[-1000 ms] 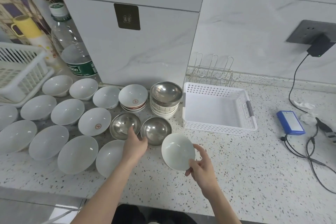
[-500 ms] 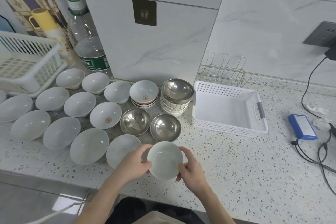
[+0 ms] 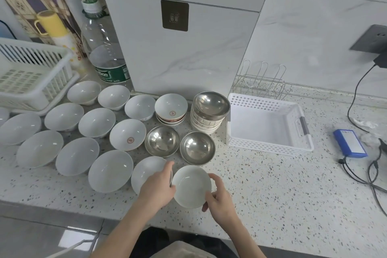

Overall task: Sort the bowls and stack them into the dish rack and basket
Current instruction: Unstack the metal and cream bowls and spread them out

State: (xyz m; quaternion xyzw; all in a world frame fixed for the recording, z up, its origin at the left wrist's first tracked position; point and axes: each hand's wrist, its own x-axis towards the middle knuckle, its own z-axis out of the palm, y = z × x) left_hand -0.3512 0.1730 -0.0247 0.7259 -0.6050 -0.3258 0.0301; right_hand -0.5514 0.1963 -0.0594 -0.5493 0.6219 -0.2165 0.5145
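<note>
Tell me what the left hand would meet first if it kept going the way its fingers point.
Probably the steel bowl just beyond the fingertips of the left hand, which points up and slightly right while holding the white bowl. Depth is unclear, so it might pass above the rim.

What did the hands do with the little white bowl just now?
The left hand left the steel bowls and came to grip the small white bowl that the right hand already held. The other bowls and the white basket stayed put.
</note>
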